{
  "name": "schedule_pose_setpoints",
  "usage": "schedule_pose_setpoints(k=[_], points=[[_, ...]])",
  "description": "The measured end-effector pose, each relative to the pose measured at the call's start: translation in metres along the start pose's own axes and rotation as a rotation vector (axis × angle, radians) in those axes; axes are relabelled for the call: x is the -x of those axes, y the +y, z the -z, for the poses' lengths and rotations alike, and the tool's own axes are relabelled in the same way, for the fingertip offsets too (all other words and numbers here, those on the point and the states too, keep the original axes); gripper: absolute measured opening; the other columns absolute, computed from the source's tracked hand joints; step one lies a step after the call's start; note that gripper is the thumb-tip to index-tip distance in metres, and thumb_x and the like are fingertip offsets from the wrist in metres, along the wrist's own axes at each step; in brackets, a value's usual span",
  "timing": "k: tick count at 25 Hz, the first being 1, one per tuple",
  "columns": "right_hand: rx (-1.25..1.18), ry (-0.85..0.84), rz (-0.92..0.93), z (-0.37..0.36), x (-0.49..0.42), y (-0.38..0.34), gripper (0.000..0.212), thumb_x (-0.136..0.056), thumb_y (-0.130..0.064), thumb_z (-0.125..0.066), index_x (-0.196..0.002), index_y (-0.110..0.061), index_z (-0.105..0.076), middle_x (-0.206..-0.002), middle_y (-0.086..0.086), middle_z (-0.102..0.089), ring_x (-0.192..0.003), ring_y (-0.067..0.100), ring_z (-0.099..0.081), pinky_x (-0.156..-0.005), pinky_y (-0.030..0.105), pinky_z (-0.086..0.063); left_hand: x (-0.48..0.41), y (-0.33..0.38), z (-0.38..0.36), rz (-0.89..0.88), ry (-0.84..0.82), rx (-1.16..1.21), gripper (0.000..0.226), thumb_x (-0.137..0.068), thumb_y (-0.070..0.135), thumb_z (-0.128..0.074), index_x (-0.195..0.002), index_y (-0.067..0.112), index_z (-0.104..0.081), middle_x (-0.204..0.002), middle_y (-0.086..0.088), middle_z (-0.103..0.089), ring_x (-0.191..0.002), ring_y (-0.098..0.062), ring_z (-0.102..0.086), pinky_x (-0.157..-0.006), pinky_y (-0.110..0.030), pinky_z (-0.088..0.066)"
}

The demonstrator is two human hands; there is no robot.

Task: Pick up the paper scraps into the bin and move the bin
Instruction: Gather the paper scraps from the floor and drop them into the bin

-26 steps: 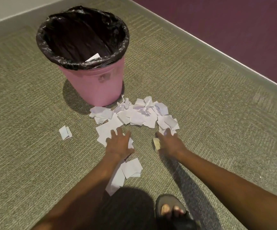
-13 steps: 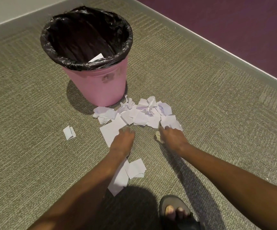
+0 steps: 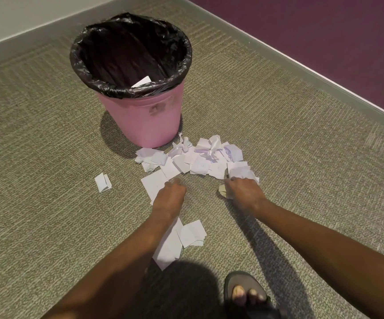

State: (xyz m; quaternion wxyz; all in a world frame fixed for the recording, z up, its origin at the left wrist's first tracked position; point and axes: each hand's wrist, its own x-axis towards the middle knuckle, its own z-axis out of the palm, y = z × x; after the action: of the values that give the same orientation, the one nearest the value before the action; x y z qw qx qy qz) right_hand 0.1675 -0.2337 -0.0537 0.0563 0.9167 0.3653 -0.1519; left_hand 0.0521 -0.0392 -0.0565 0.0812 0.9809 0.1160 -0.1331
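A pink bin (image 3: 145, 122) with a black liner stands upright on the carpet; one white scrap (image 3: 142, 81) shows inside it. A heap of white paper scraps (image 3: 200, 157) lies just in front of the bin. My left hand (image 3: 169, 199) rests on a flat white sheet (image 3: 153, 184) at the heap's near left edge, fingers curled down. My right hand (image 3: 244, 189) presses on scraps at the heap's near right edge, with a small yellowish scrap (image 3: 222, 189) beside its thumb. More scraps (image 3: 186, 236) lie under my left forearm. A lone folded scrap (image 3: 102, 181) sits off to the left.
Green-grey carpet (image 3: 48, 226) covers the floor. A purple floor strip (image 3: 324, 31) runs along the right behind a pale border. A wall base (image 3: 13, 38) runs along the back left. My sandalled foot (image 3: 246, 293) is at the bottom.
Both hands have slid forward into the near edge of the heap. The fingers of my left hand have curled from spread to closed over the flat sheet.
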Motion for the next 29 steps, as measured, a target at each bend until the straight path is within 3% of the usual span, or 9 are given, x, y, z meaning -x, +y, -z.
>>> schedule_pose_setpoints(k=[6,8,10,11,14,19,23,26,29], points=[[-0.044,0.042,0.016,0.013,-0.001,-0.018,0.007,-0.084,-0.011,-0.068,-0.088,-0.015,-0.064,-0.079,0.006,-0.068,-0.062,0.023,-0.058,-0.055,0.027,-0.037,0.006,-0.006,0.02,0.121,0.172,0.305,0.021,-0.085,-0.01,-0.054,-0.073,0.006,-0.053,-0.099,-0.016,-0.058,-0.076,-0.032,-0.059,-0.057,-0.036,-0.039],[-0.168,0.058,-0.011,0.025,-0.002,-0.027,0.011,-0.082,-0.012,-0.067,-0.078,-0.021,-0.061,-0.074,0.001,-0.065,-0.062,0.022,-0.058,-0.053,0.026,-0.037,0.006,-0.012,0.031,0.217,0.244,0.539,0.021,-0.084,-0.008,-0.057,-0.067,0.004,-0.051,-0.092,-0.018,-0.064,-0.072,-0.034,-0.065,-0.052,-0.035,-0.046],[-0.395,0.028,-0.059,0.046,-0.006,-0.031,0.017,-0.078,-0.01,-0.067,-0.068,-0.022,-0.059,-0.065,-0.004,-0.062,-0.059,0.02,-0.061,-0.047,0.025,-0.042,0.006,-0.022,0.045,0.347,0.334,0.814,0.006,-0.083,-0.005,-0.063,-0.084,-0.001,-0.067,-0.095,-0.015,-0.068,-0.072,-0.034,-0.069,-0.058,-0.041,-0.058],[-0.515,0.011,-0.081,0.058,-0.007,-0.03,0.017,-0.077,-0.008,-0.068,-0.067,-0.02,-0.061,-0.062,-0.004,-0.063,-0.055,0.018,-0.063,-0.045,0.026,-0.046,0.007,-0.029,0.054,0.402,0.388,0.912,0.012,-0.082,-0.002,-0.067,-0.092,0.001,-0.071,-0.1,-0.012,-0.069,-0.075,-0.032,-0.069,-0.065,-0.043,-0.06],[-0.792,0.002,-0.096,0.099,-0.006,-0.028,0.013,-0.072,-0.002,-0.075,-0.07,-0.013,-0.069,-0.067,0.008,-0.07,-0.055,0.019,-0.065,-0.049,0.037,-0.056,0.015,-0.051,0.077,0.446,0.502,1.056,0.013,-0.079,0.004,-0.075,-0.092,0.008,-0.074,-0.101,-0.004,-0.07,-0.083,-0.023,-0.068,-0.072,-0.029,-0.059],[-0.993,0.096,0.001,0.168,0.005,-0.047,0.016,-0.072,-0.005,-0.083,-0.07,-0.013,-0.068,-0.062,-0.003,-0.064,-0.052,0.007,-0.06,-0.046,0.027,-0.053,0.034,-0.06,0.134,0.212,0.694,0.998,0.016,-0.081,-0.002,-0.071,-0.096,0.004,-0.074,-0.103,-0.008,-0.07,-0.094,-0.017,-0.067,-0.089,-0.026,-0.055],[-0.933,0.335,0.171,0.226,0.008,-0.07,0.009,-0.077,-0.007,-0.078,-0.076,-0.008,-0.069,-0.066,-0.006,-0.064,-0.048,-0.005,-0.051,-0.044,0.01,-0.04,0.05,-0.055,0.198,-0.033,0.919,0.92,0.016,-0.082,-0.004,-0.068,-0.096,-0.001,-0.074,-0.101,-0.007,-0.068,-0.089,0.0,-0.062,-0.083,-0.004,-0.046],[-0.798,0.569,0.29,0.269,0.0,-0.083,0.01,-0.078,-0.009,-0.075,-0.075,-0.017,-0.07,-0.069,-0.009,-0.067,-0.061,-0.003,-0.06,-0.052,0.023,-0.047,0.057,-0.063,0.238,-0.087,1.045,0.966,0.015,-0.082,-0.005,-0.068,-0.096,-0.003,-0.074,-0.101,-0.013,-0.069,-0.091,-0.004,-0.064,-0.084,-0.008,-0.048],[-0.671,0.725,0.369,0.298,-0.022,-0.092,0.01,-0.078,-0.006,-0.071,-0.081,-0.016,-0.073,-0.076,-0.002,-0.071,-0.07,0.014,-0.066,-0.059,0.037,-0.054,0.054,-0.079,0.267,-0.124,1.135,1.023,0.016,-0.081,0.0,-0.07,-0.097,0.002,-0.074,-0.099,-0.008,-0.071,-0.095,-0.01,-0.067,-0.085,-0.019,-0.054]])
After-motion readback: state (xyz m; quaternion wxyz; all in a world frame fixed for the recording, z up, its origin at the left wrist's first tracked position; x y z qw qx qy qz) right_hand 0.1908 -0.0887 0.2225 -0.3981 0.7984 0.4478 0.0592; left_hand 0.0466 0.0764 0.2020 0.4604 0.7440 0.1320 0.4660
